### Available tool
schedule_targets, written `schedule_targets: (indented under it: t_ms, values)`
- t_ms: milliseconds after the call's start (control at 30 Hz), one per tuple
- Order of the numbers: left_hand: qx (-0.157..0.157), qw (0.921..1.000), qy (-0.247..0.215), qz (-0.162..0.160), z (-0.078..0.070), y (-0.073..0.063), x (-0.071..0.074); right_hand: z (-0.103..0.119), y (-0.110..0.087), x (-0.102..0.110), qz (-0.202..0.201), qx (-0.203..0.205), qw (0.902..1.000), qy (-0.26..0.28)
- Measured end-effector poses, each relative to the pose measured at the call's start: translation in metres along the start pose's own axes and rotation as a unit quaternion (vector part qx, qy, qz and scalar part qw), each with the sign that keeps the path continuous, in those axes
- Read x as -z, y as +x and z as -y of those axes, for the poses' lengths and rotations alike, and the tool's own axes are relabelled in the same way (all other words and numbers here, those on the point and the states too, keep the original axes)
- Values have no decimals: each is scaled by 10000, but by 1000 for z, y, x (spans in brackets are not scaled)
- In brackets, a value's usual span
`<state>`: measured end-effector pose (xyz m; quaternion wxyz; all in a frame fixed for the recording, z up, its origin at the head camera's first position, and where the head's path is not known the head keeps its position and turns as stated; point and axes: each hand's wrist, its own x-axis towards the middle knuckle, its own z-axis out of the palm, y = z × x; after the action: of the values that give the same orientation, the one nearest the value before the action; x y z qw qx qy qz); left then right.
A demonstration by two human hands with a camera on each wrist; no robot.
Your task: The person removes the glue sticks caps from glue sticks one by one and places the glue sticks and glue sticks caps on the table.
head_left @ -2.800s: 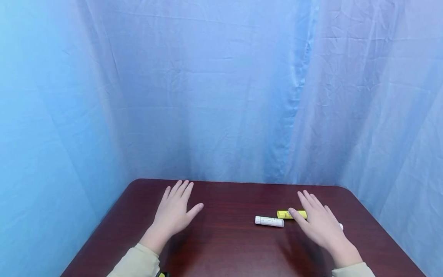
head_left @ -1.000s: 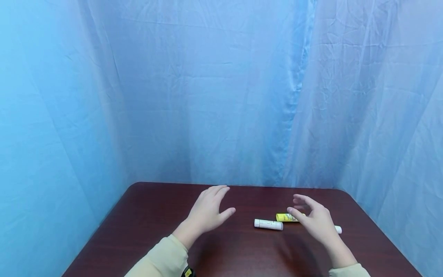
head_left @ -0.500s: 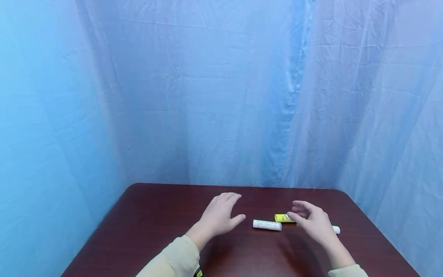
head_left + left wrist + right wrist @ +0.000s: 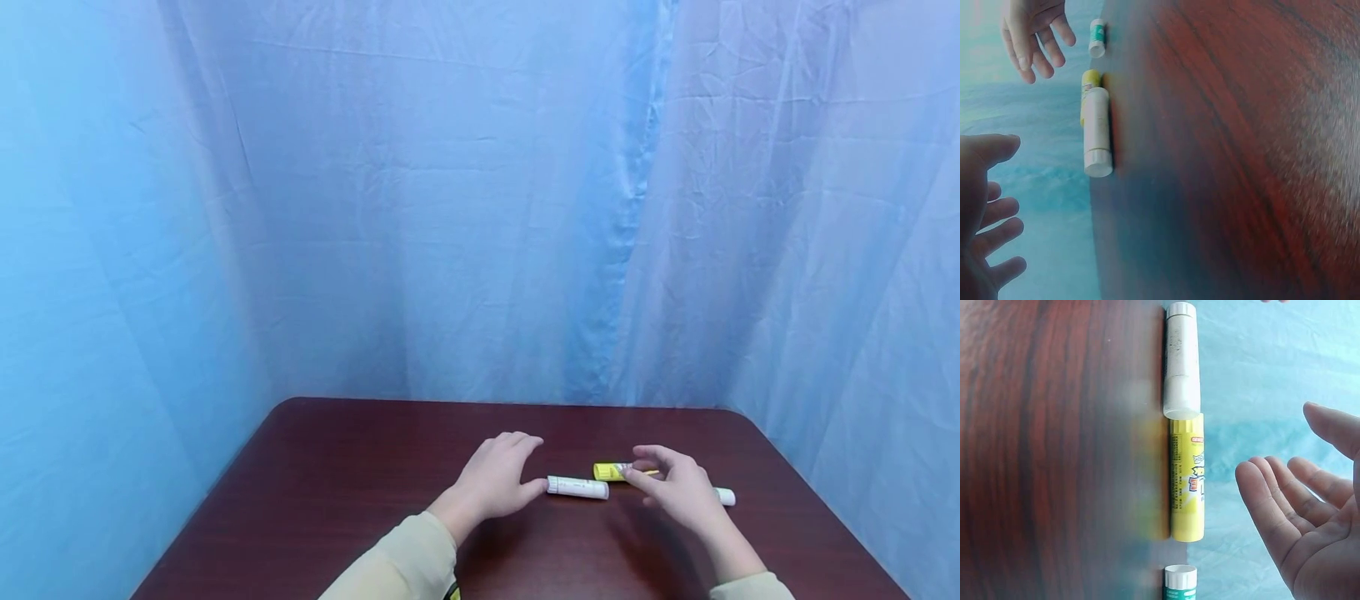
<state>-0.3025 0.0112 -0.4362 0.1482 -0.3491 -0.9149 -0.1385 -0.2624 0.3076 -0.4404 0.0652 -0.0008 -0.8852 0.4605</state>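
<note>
Three glue sticks lie on the dark red table. The white glue stick (image 4: 577, 487) is nearest my left hand (image 4: 495, 477), whose thumb tip is right at its left end in the head view. My right hand (image 4: 678, 490) hovers over the yellow glue stick (image 4: 609, 472), fingers loosely bent, and covers part of it. In the right wrist view the printed yellow glue stick (image 4: 1187, 478) shows whole, with the hand beside it. A green and white glue stick (image 4: 1097, 39) lies farther right, mostly hidden behind my right hand in the head view. Both hands hold nothing.
The dark red wooden table (image 4: 337, 492) has rounded far corners. Blue curtains (image 4: 465, 208) hang behind it and along both sides. The white and yellow sticks lie close together, right of the table's middle.
My left hand has come right and down from the table's left side to the white glue stick. My right hand has bent its fingers and sunk slightly. The glue sticks stay on the table.
</note>
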Motion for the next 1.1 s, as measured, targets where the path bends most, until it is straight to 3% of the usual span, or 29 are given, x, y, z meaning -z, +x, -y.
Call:
schedule_targets:
  t_ms: [300,667,833,1100]
  values:
    - [293,9985,-190,411,-13,5,-18,-6,-1,-4,258,-403,9988,43]
    - [218,9969,267,704,-23,20,-30,-10,-2,-10,599,-645,9960,160]
    - [313,9953,312,867,-26,22,-32,-11,-1,-16,842,-689,9940,115]
    - [549,9913,304,1155,-31,26,-38,-10,2,-23,914,-968,9911,52]
